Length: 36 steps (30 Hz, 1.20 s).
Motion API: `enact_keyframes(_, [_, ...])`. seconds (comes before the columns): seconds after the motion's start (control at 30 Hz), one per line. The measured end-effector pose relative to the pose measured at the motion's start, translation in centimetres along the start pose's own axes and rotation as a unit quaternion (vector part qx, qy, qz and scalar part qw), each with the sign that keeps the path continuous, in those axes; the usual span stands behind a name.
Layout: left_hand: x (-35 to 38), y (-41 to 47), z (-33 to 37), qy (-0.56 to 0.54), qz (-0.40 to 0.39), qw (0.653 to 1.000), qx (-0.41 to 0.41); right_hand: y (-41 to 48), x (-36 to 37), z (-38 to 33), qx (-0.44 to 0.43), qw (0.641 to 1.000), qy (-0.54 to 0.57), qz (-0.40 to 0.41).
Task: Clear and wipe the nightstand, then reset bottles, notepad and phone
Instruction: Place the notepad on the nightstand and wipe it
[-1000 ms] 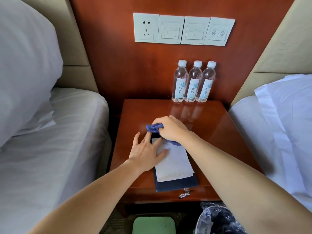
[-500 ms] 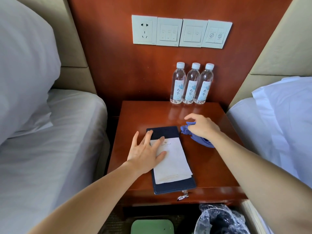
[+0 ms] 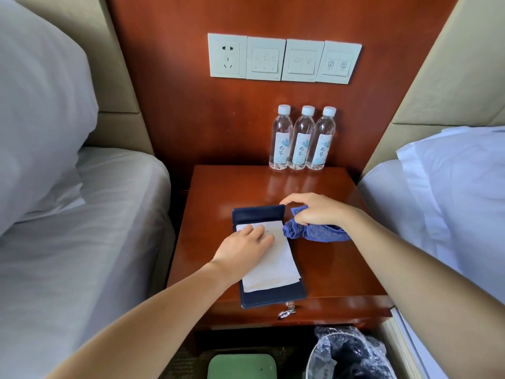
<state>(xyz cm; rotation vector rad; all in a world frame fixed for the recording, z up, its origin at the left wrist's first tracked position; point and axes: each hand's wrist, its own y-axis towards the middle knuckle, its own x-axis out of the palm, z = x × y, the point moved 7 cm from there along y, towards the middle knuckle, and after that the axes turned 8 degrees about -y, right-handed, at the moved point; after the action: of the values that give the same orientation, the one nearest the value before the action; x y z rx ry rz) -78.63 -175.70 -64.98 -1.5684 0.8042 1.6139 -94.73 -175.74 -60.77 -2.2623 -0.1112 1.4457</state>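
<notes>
Navy notepad [image 3: 269, 296] holder, white paper; blue cloth [image 3: 317, 232]; reddish-brown nightstand [image 3: 336, 266].

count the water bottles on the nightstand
3. They stand upright, side by side, in a row at the back of the nightstand: left bottle, middle bottle, right bottle. None looks hidden behind them.

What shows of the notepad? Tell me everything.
The notepad is a white sheet with faint print in a dark blue, leather-like holder with a flap across the top. It lies flat, slightly askew, near the front of the nightstand. The left hand rests flat on the paper; the blue cloth meets its right edge.
</notes>
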Motion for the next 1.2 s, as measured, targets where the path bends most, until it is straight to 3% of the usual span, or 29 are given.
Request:
enact_keyframes(0.33, [-0.3, -1.8, 1.9, 0.029, -0.032, 0.999, -0.018, -3.5, 2.0, 0.0, -0.008, 0.98, -0.187, -0.063])
enact_keyframes(0.47, [-0.7, -2.4, 2.0, 0.027, -0.024, 0.999, -0.026, -3.4, 2.9, 0.0, -0.003, 0.975, -0.214, -0.063])
enact_keyframes(0.57, [-1.2, -3.6, 2.3, 0.0, 0.024, 1.0, 0.008, -3.5, 2.7, 0.3, -0.003, 0.98, -0.187, -0.069])
enact_keyframes(0.63, [-1.7, -5.4, 3.3, -0.032, 0.093, 0.994, 0.055, -3.4, 1.1, 0.6, 0.005, 0.998, -0.054, -0.007])
enact_keyframes(0.7, [-1.4, -7.4, 4.8, -0.054, 0.14, 0.982, 0.114, -3.0, -1.1, 0.4, 0.003, 0.991, 0.053, 0.124])
enact_keyframes(0.8, [0.3, -9.5, 6.3, -0.044, 0.153, 0.973, 0.169, -2.0, -1.3, -2.9, -0.043, 0.969, 0.044, 0.238])
enact_keyframes(0.9, [1.6, -10.3, 5.7, -0.052, 0.143, 0.972, 0.177, -0.4, 2.3, -7.9, -0.138, 0.97, -0.013, 0.197])
enact_keyframes(1.2, [1.8, -10.9, 5.1, -0.056, 0.173, 0.969, 0.169, 0.8, 6.7, -10.2, -0.142, 0.967, -0.165, 0.132])
